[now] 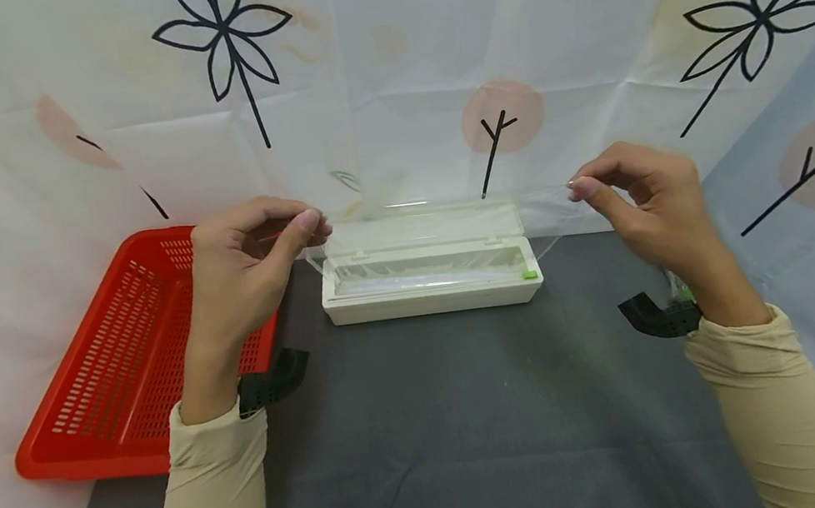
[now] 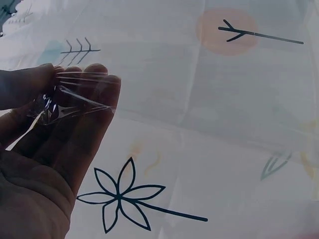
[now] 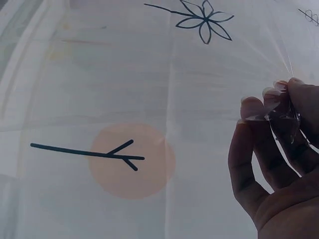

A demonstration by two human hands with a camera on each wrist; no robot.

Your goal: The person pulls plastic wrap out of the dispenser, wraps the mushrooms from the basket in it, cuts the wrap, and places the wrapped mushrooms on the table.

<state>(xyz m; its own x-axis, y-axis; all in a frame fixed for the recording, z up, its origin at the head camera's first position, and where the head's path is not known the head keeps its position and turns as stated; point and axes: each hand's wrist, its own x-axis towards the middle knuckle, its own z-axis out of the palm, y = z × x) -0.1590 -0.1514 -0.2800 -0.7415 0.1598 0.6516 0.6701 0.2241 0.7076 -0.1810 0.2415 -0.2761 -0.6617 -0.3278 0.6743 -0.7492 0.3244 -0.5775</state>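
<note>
Clear plastic wrap (image 2: 84, 102) stretches between the two raised hands. My left hand (image 1: 251, 246) pinches one edge of it between thumb and fingertips, bunched and shiny in the left wrist view. My right hand (image 1: 646, 197) pinches the opposite edge, with a crumpled bit of film (image 3: 279, 117) showing at the fingers in the right wrist view. Beyond and between the hands, a white plastic wrap dispenser box (image 1: 435, 301) stands with its clear lid (image 1: 423, 225) raised. A roll of wrap (image 1: 428, 272) lies inside it, and a small green slider (image 1: 530, 274) sits at its front right.
A red perforated plastic basket (image 1: 106, 456) rests at the left, partly behind the left forearm. Dark grey cloth (image 1: 473, 431) covers the table. White printed curtains (image 1: 388, 80) hang behind the box and along both sides. Something partly green shows behind the right wrist.
</note>
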